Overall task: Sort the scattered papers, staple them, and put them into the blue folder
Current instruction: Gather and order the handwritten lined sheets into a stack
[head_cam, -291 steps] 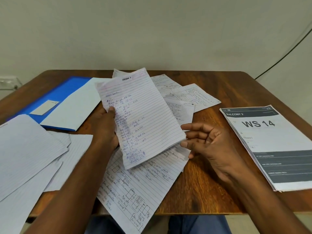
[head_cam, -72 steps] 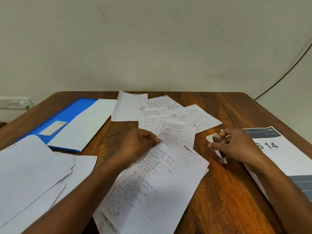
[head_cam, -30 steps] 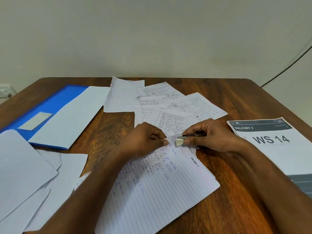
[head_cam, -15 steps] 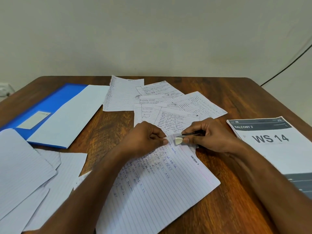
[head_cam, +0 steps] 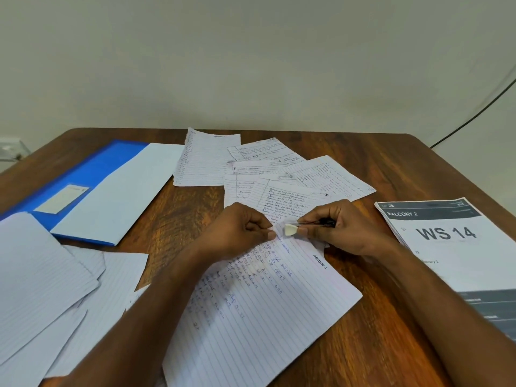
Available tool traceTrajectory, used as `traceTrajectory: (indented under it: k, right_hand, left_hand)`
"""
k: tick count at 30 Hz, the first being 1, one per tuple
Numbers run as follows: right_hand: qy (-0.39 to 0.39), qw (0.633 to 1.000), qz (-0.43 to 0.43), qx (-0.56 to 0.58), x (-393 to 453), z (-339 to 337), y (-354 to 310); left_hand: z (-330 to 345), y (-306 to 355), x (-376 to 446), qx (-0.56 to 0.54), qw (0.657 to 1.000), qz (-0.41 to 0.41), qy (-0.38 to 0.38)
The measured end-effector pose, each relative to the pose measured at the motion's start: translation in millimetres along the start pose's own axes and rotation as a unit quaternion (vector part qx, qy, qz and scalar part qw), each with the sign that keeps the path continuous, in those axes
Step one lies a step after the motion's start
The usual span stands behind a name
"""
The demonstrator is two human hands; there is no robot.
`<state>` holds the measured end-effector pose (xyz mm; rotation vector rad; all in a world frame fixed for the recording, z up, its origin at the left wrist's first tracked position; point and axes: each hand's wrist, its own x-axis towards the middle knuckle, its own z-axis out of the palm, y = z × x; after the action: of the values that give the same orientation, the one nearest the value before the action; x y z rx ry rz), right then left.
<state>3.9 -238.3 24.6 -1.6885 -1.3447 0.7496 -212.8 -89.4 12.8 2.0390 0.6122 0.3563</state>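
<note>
Wooden table (head_cam: 391, 174) before you: your left hand (head_cam: 237, 233) pinches the "Section 1" sheaf (head_cam: 265, 297) at its top corner, your right hand (head_cam: 335, 230) clamps a small stapler (head_cam: 307, 225) there. If your pinch slackens, sheets could skew and staple crooked; blue folder (head_cam: 92, 174) waits at ten o'clock.

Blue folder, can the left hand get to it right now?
Probably not yet: the left hand pinches the stack corner beside the stapler. Once freed, bare table lies toward the blue folder.
</note>
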Motion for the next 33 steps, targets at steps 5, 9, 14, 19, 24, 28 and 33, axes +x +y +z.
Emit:
traceTrajectory:
  k: [5, 9, 14, 19, 24, 28, 33]
  right_hand:
    - [0.006, 0.999, 0.017, 0.050, -2, -5, 3]
    - [0.108, 0.989, 0.027, 0.096, -1, -4, 6]
    - [0.204, 0.952, 0.009, -0.227, -2, -5, 17]
    - [0.198, 0.931, -0.017, -0.307, -6, 5, 3]
    - [0.192, 0.937, 0.003, -0.292, -10, 8, 2]
    - [0.187, 0.944, 0.034, -0.269, -12, 5, 2]
    - [0.284, 0.943, 0.030, -0.171, -33, 3, 1]
  left_hand:
    - [0, -3, 1, -0.012, 1.000, -0.003, -0.002]
    - [-1, -5, 0, -0.036, 0.999, -0.007, -0.001]
    - [-1, -4, -1, -0.055, 0.998, -0.008, -0.002]
    - [-1, -3, -1, -0.051, 0.999, -0.006, -0.003]
    - [0, -3, -2, -0.057, 0.998, -0.001, 0.002]
    - [0, -2, -6, -0.069, 0.998, -0.002, 0.008]
    - [-1, 0, -8, -0.114, 0.993, -0.014, 0.015]
